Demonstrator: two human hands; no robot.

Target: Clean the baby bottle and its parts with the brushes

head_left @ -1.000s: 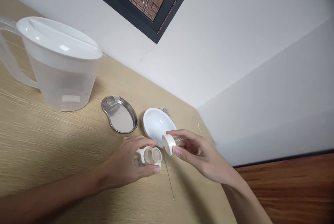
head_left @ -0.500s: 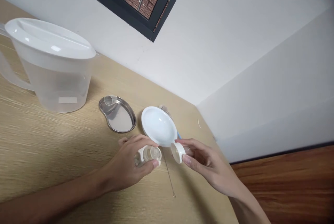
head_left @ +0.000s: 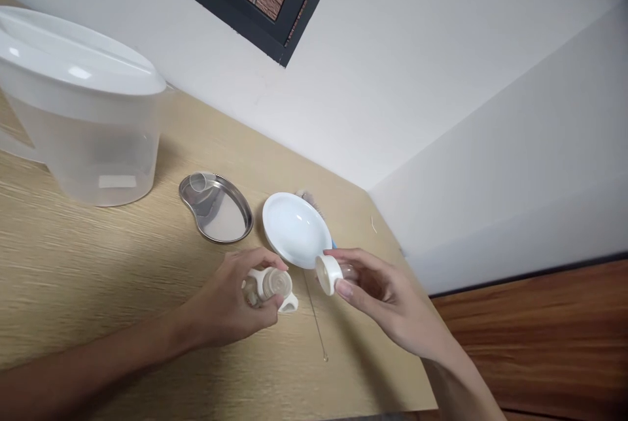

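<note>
In my left hand (head_left: 240, 297) is a small clear baby bottle (head_left: 276, 285) with a white two-looped handle collar; its round mouth faces up and toward the right, uncapped. The fingers and thumb wrap its sides. My right hand (head_left: 383, 293) pinches a white screw ring with a clear bottle teat (head_left: 330, 274) in it. The ring's hollow side is turned left, toward the bottle, and the teat points into my palm. A gap separates the two parts. Just beyond them sits a white bowl (head_left: 297, 228).
Left of the bowl lies a kidney-shaped metal tray (head_left: 235, 238) holding a clear cup. A lidded plastic jug (head_left: 103, 140) stands far left. A thin wire-handled brush (head_left: 317, 323) lies between my hands, and a bristle brush (head_left: 310, 199) shows behind the bowl. The table edge drops off right.
My left hand has shifted slightly left with the bottle, turning it so more of the white handle shows. The ring and teat have tilted a little, and the view has shifted.
</note>
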